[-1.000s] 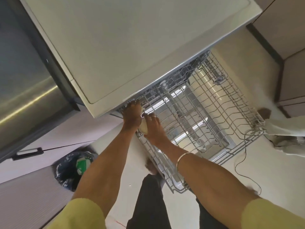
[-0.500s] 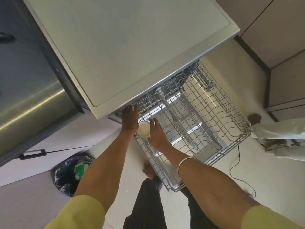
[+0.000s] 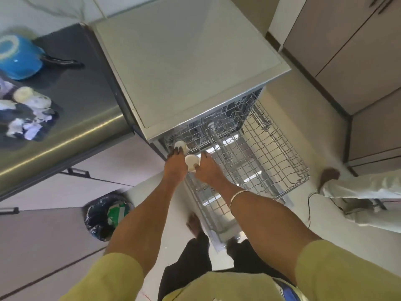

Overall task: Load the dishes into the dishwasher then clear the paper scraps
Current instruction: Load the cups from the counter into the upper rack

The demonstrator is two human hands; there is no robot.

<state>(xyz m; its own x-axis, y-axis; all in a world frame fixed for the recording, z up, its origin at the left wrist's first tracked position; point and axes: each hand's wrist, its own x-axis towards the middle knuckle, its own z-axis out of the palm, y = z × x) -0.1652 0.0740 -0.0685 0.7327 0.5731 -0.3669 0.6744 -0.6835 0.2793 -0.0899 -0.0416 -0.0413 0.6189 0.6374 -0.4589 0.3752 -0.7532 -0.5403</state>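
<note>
Dishwasher (image 3: pixel 188 68) sat with its wire rack (image 3: pixel 260 153) pulled way out over the floor, and both hands were working at the rack's near-left corner, right under the machine's front edge. Left hand (image 3: pixel 175 168) had its fingertips curled onto a small white cup (image 3: pixel 180 145) already sitting in the rack. Right hand (image 3: pixel 209 170) was gripping a second white cup (image 3: pixel 192 162), held between the two hands just above the wires. So both cups were basically side by side, nearly touching.

Stuff around: steel counter (image 3: pixel 65 131) to the left with a blue pot (image 3: pixel 18 57), another pale cup (image 3: pixel 30 97) and the paper scraps (image 3: pixel 28 127) lying untouched. Black-lined trash bin (image 3: pixel 106 216) on the floor below the counter. Another person's foot (image 3: pixel 328 175) and pale trouser leg stood right beside the rack's far corner, with a thin cable (image 3: pixel 312 205) trailing on the floor there.
</note>
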